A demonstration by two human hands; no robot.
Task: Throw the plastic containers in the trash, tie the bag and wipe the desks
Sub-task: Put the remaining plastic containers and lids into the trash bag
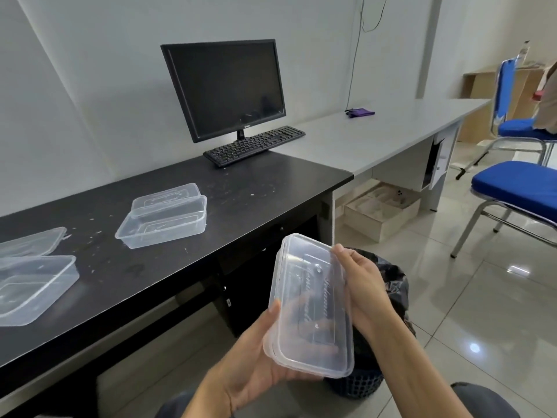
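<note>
I hold a clear lidded plastic container [312, 306] in both hands over the floor in front of the black desk [256, 188]. My left hand [253, 357] grips its lower left edge from underneath. My right hand [360, 285] grips its right side. Just behind and below it stands a dark bin with a black trash bag [391, 279]. Two more open clear containers lie on the crumb-strewn desk: one in the middle [164, 226] with its lid [167, 200] leaning on it, one at the left edge [33, 289] with its lid [30, 241] behind.
A monitor [226, 89] and keyboard [254, 144] sit at the back of the black desk. A grey desk [391, 131] adjoins on the right with a purple cloth [360, 112]. Blue chairs [515, 188] stand on the tiled floor at right; a cardboard box [381, 211] lies under the grey desk.
</note>
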